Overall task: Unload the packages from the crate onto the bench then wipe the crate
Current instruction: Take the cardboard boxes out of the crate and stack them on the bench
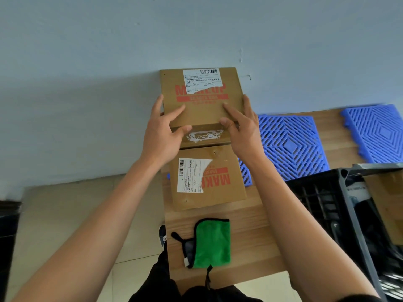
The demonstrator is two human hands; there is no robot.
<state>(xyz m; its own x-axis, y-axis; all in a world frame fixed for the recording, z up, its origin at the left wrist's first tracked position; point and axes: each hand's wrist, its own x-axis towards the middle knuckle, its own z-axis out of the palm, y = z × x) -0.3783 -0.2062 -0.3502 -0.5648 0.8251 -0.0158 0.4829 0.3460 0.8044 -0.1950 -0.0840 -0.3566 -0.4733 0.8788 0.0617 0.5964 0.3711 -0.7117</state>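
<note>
On the wooden bench (250, 243), seen from the head camera, lies one cardboard box (207, 177) with a torn white label and red print; take it as the landmark. Beyond it, toward the wall, a second box (201, 99) of the same kind is held between both hands. The left hand (161, 129) grips its left edge, fingers behind the side and thumb lying on the taped flap. The right hand (242, 127) grips the right edge the same way, thumb on the flap. Whether this upper box rests on the bench or overlaps the lying one, I cannot tell.

That makes two boxes out on the bench side. To the right of the lying box sit two blue plastic grid mats (292, 147), (377, 134), flat on the wood, the nearer one partly tucked under the box's right edge. Further right and nearer the viewer stands one black crate (340, 205), with one more cardboard package (386, 203) showing inside it at the frame's edge. On the near side of the lying box lies one green cloth (211, 243) with black trim and a black loop.

The bench is pale wood grain. Behind it rises a plain bluish wall (109, 62); left of the box, pale floor tiles (72, 214) show.
</note>
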